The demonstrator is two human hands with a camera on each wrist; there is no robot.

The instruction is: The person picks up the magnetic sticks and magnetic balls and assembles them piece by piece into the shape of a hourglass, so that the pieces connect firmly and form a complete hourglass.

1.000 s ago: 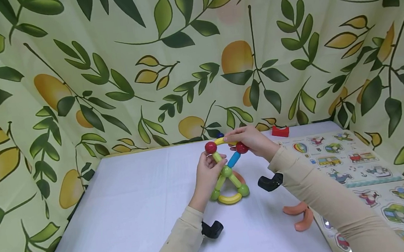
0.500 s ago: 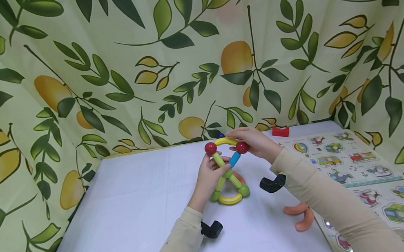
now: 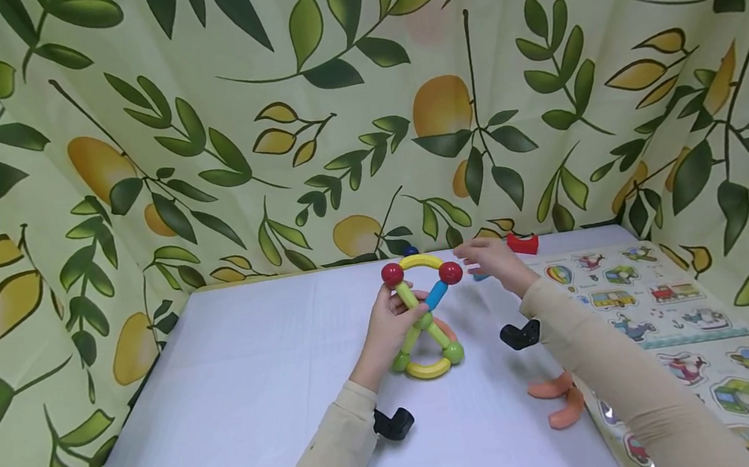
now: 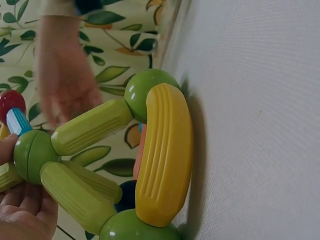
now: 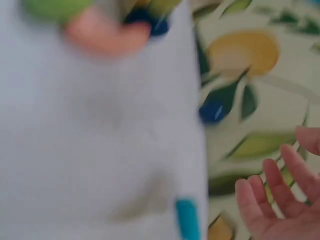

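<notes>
A figure of magnetic sticks and balls stands upright on the table, with a yellow curved stick (image 4: 165,155) between two green balls (image 4: 150,92) at its base. My left hand (image 3: 385,331) grips its upper light green stick (image 3: 405,294), thumb in front near the middle green ball (image 4: 36,156) and fingers behind. A blue stick (image 3: 436,295) slants up to the right red ball (image 3: 450,273). Another yellow curved stick (image 3: 422,261) bridges it to the left red ball (image 3: 392,274). My right hand (image 3: 495,260) holds nothing, fingers loosely extended, right of the figure.
A loose blue piece (image 5: 187,218) lies near my right hand. Behind are a red block (image 3: 522,244) and a dark blue ball (image 3: 410,251). Orange curved sticks (image 3: 567,417) lie in front of the right forearm, beside an open picture book (image 3: 693,333). A patterned cloth (image 3: 237,164) surrounds the table.
My right hand has let go at the red ball and upper yellow curved stick and moved right, away from the figure. My left hand keeps its grip, thumb now lower across the figure.
</notes>
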